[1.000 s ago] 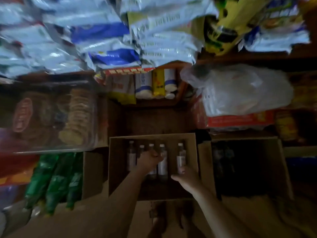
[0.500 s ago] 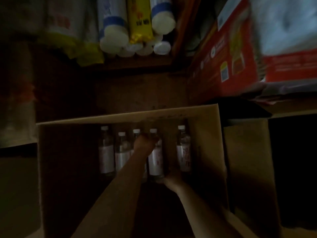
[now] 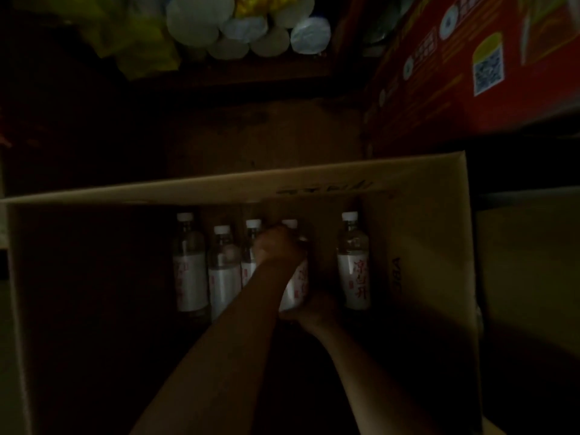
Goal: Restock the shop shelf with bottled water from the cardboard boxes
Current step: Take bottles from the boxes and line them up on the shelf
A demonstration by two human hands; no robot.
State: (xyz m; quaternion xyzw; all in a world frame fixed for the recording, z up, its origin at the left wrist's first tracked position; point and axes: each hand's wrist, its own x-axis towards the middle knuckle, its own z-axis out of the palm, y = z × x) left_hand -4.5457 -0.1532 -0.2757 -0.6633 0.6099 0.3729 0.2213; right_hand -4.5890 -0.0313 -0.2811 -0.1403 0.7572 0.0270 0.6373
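While dim light leaves much of the scene in shadow, an open cardboard box fills the lower view beneath a dark wooden shelf; a red carton printed with a QR code stands at upper right, and white rolls beside a yellow bag sit on the shelf above; five water bottles with white caps and white labels stand in a row against the box's far wall; the left hand curls over the neck of the fourth bottle from the left; the right hand sits at that bottle's base, its fingers lost in darkness, so its grip cannot be judged.
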